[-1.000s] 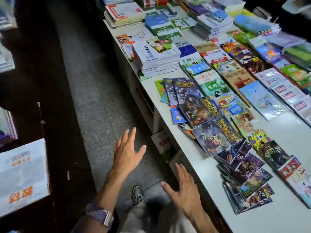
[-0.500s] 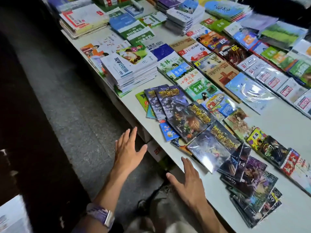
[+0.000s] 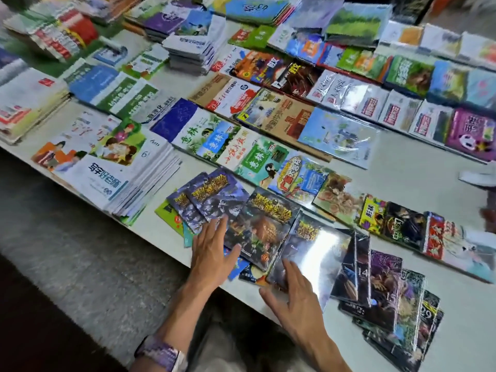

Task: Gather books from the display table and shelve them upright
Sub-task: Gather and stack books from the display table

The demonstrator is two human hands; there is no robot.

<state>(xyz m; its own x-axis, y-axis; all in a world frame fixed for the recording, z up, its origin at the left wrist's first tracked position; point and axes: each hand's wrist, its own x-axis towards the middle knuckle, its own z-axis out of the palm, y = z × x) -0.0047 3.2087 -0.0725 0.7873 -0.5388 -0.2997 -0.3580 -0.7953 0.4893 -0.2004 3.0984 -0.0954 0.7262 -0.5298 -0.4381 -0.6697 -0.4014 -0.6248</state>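
A white display table is covered with flat-lying books. Near its front edge lie several dark, shrink-wrapped comic books with gold titles, fanned and overlapping. My left hand is flat and open, fingers spread, over the lower left corner of these dark books at the table's edge. My right hand is open too, its fingertips on the lower edge of a glossy dark book. Neither hand holds a book. No shelf is in view.
A tall stack of white workbooks stands left of my hands. More dark comics spread to the right. Rows of colourful books fill the back of the table. Grey floor lies to the left.
Both hands have moved forward from above the floor onto the dark comic books at the table's edge. The view has swung right, toward the table, and the dark shelf at left is gone.
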